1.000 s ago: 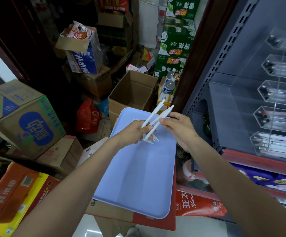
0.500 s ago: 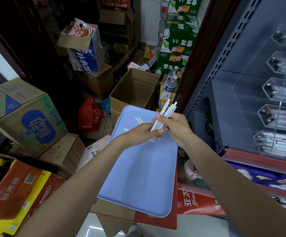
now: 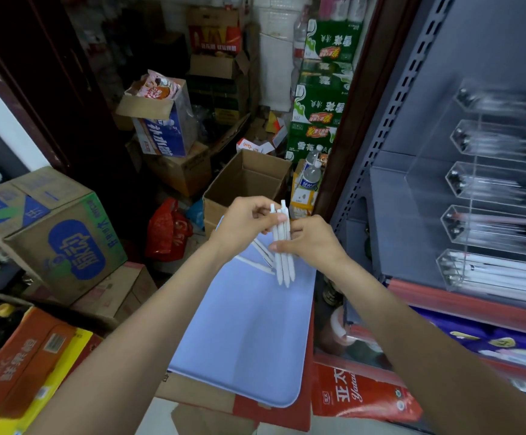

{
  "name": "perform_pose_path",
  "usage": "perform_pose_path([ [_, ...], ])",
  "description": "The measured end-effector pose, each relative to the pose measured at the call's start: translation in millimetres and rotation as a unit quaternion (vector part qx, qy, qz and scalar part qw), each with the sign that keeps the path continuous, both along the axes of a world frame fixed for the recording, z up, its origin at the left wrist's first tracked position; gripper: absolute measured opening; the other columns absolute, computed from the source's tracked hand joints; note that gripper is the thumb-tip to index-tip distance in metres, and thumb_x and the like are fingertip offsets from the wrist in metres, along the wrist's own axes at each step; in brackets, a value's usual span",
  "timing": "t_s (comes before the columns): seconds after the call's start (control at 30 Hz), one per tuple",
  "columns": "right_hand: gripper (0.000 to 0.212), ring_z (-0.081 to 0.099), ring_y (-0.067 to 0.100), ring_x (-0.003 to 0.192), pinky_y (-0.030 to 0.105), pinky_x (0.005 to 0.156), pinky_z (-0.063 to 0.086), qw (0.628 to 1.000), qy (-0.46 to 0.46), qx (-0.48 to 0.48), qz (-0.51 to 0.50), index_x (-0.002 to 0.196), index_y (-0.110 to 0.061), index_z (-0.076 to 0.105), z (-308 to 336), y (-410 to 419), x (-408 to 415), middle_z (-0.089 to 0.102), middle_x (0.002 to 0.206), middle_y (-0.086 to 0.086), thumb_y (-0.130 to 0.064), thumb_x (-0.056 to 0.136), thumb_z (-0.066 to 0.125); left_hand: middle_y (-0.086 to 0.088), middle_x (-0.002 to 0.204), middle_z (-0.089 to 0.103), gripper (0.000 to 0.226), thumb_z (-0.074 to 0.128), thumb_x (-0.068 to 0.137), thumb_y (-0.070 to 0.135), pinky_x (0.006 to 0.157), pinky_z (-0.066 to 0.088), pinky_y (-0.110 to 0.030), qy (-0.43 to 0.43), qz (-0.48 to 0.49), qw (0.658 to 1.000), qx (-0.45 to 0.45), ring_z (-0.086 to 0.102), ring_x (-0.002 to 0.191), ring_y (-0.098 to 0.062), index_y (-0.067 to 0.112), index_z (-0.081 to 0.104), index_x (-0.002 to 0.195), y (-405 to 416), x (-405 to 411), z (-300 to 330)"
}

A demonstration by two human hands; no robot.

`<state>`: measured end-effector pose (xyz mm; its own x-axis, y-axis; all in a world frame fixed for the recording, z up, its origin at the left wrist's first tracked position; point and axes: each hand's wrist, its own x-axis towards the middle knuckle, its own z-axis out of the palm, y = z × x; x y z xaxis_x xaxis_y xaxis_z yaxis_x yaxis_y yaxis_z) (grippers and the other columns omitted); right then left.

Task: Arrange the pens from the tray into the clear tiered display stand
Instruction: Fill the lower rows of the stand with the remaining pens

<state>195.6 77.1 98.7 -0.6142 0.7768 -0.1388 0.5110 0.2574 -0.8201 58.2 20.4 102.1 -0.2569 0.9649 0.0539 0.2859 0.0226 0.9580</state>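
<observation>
A small bundle of white pens stands almost upright above the far end of the pale blue tray. My left hand pinches the bundle near its top. My right hand grips it around the middle from the right. A few more white pens lie loose on the tray under my hands. The clear tiered display stand sits on the grey shelf at the right, with white pens in its lowest tier and darker-tipped pens in the tiers above.
The tray rests on a red carton in front of the shelf unit. An open cardboard box stands behind the tray. Stacked cartons crowd the left, green cases the back, and a red bag lies on the floor.
The pens, spread and slanted between my hands a second ago, have been gathered into a tight upright bundle. Both hands have risen slightly above the tray's far end.
</observation>
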Motion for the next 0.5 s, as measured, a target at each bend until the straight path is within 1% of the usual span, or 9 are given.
perform_pose_path([
  [0.07, 0.033, 0.058, 0.02, 0.066, 0.031, 0.062, 0.05, 0.999, 0.039, -0.016, 0.013, 0.09, 0.011, 0.067, 8, 1, 11, 0.065, 0.085, 0.031, -0.018, 0.077, 0.075, -0.003, 0.066, 0.058, 0.009, 0.064, 0.086, 0.012, 0.057, 0.044, -0.015, -0.011, 0.037, 0.999, 0.022, 0.05, 0.054, -0.002, 0.004, 0.069, 0.09, -3, 6, 9],
  [0.17, 0.031, 0.057, 0.016, 0.059, 0.027, 0.057, 0.047, 0.996, 0.082, -0.019, 0.015, 0.088, 0.01, 0.069, 31, 1, 34, 0.067, 0.084, 0.029, -0.02, 0.082, 0.07, -0.001, 0.065, 0.058, 0.009, 0.062, 0.088, 0.012, 0.057, 0.045, -0.014, -0.076, 0.101, 0.991, 0.041, 0.05, 0.054, -0.003, 0.007, 0.069, 0.089, -6, 23, 23],
  [0.2, 0.03, 0.053, 0.012, 0.054, 0.026, 0.055, 0.044, 0.996, 0.083, -0.009, 0.009, 0.085, 0.007, 0.071, 40, 2, 44, 0.068, 0.076, 0.024, -0.022, 0.082, 0.07, -0.002, 0.067, 0.059, 0.01, 0.061, 0.089, 0.013, 0.057, 0.046, -0.014, -0.098, 0.116, 0.987, 0.044, 0.05, 0.055, -0.003, 0.007, 0.069, 0.091, -6, 31, 28],
  [0.27, 0.025, 0.046, 0.004, 0.042, 0.017, 0.049, 0.037, 0.997, 0.077, 0.025, -0.006, 0.075, -0.001, 0.073, 56, 5, 69, 0.062, 0.052, 0.001, -0.025, 0.082, 0.07, -0.003, 0.07, 0.06, 0.013, 0.06, 0.089, 0.013, 0.059, 0.048, -0.013, -0.139, 0.138, 0.979, 0.052, 0.052, 0.057, -0.004, 0.004, 0.068, 0.095, -6, 51, 36],
  [0.3, 0.022, 0.047, 0.002, 0.04, 0.013, 0.048, 0.035, 0.996, 0.075, 0.048, -0.009, 0.07, -0.008, 0.073, 65, 7, 83, 0.058, 0.045, -0.008, -0.025, 0.082, 0.07, -0.003, 0.07, 0.061, 0.013, 0.059, 0.089, 0.012, 0.06, 0.049, -0.014, -0.167, 0.146, 0.973, 0.06, 0.054, 0.059, -0.006, 0.002, 0.066, 0.096, -5, 63, 40],
  [0.33, 0.019, 0.051, 0.0, 0.043, 0.013, 0.05, 0.037, 0.994, 0.081, 0.07, -0.012, 0.068, -0.015, 0.072, 73, 8, 99, 0.059, 0.046, -0.012, -0.026, 0.083, 0.069, -0.003, 0.07, 0.063, 0.012, 0.059, 0.089, 0.01, 0.062, 0.051, -0.014, -0.199, 0.148, 0.966, 0.072, 0.055, 0.062, -0.008, 0.001, 0.064, 0.096, -4, 76, 45],
  [0.37, 0.015, 0.057, 0.0, 0.051, 0.016, 0.056, 0.043, 0.992, 0.092, 0.085, -0.021, 0.071, -0.02, 0.073, 80, 9, 116, 0.065, 0.055, -0.012, -0.027, 0.083, 0.069, -0.004, 0.07, 0.064, 0.01, 0.058, 0.09, 0.008, 0.063, 0.051, -0.015, -0.227, 0.144, 0.959, 0.086, 0.057, 0.063, -0.01, 0.0, 0.062, 0.095, -2, 89, 49],
  [0.43, 0.012, 0.066, 0.008, 0.072, 0.027, 0.068, 0.052, 0.985, 0.12, 0.113, -0.05, 0.08, -0.018, 0.075, 92, 13, 153, 0.074, 0.078, -0.001, -0.026, 0.084, 0.067, -0.01, 0.078, 0.063, 0.006, 0.057, 0.09, 0.006, 0.062, 0.052, -0.014, -0.261, 0.13, 0.951, 0.104, 0.058, 0.062, -0.009, 0.001, 0.06, 0.09, 3, 119, 57],
  [0.5, 0.016, 0.068, 0.021, 0.078, 0.039, 0.077, 0.053, 0.976, 0.133, 0.157, -0.074, 0.077, -0.013, 0.074, 100, 21, 189, 0.075, 0.082, 0.005, -0.023, 0.086, 0.065, -0.014, 0.08, 0.061, 0.009, 0.056, 0.09, 0.005, 0.06, 0.051, -0.013, -0.275, 0.111, 0.948, 0.116, 0.059, 0.058, -0.006, 0.005, 0.06, 0.082, 13, 151, 63],
])
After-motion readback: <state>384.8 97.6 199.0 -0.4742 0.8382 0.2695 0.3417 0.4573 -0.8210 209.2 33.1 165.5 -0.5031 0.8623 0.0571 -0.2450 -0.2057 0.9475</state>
